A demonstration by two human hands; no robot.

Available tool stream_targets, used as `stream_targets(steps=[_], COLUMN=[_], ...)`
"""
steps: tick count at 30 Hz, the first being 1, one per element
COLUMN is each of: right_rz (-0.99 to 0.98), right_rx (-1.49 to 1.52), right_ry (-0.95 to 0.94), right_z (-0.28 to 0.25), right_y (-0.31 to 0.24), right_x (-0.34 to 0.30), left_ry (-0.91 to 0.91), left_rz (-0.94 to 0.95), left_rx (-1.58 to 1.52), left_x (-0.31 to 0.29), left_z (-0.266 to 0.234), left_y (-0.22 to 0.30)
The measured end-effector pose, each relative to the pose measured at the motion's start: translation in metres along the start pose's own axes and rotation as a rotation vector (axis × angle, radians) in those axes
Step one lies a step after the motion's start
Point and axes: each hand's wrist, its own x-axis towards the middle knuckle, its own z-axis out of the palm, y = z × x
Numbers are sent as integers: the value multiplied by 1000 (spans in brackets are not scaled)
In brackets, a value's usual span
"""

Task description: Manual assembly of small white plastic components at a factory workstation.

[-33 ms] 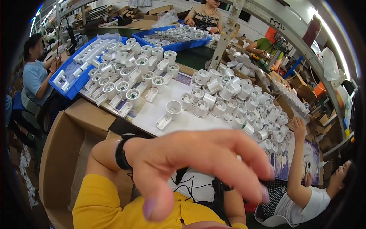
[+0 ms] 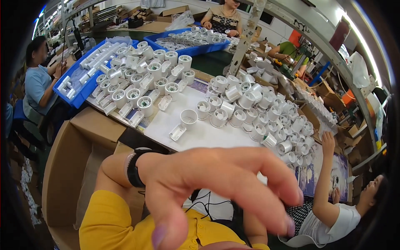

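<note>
Close in front of my head, my left hand spreads across the lower middle, thumb apart from the curled fingers, nothing between them. A dark band circles its wrist. My right forearm shows below it; the right hand itself is hidden behind the left. Beyond the left hand, on the white table top, stands a white ribbed cylindrical housing with a small rectangular box piece beside it. Neither is touched.
Rows of white housings with green circuit boards stand left; many white cups crowd the right. Blue trays hold white parts. An open cardboard box is at the left. A co-worker reaches in from the right.
My left hand has dropped slightly toward my body, with its fingers still apart. The co-worker's raised hand at the right has shifted a little. The parts on the table stay as they were.
</note>
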Motion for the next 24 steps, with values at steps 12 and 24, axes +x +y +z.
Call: stream_targets(steps=[12, 24], right_rz=[60, -35], right_rx=[53, 46], right_ry=[26, 15], right_z=[15, 11], right_y=[15, 3], right_x=[-23, 0], left_ry=[-130, 169], left_rz=[146, 106], left_rx=[-97, -72], left_x=[6, -33], left_z=[31, 36], left_y=[-2, -25])
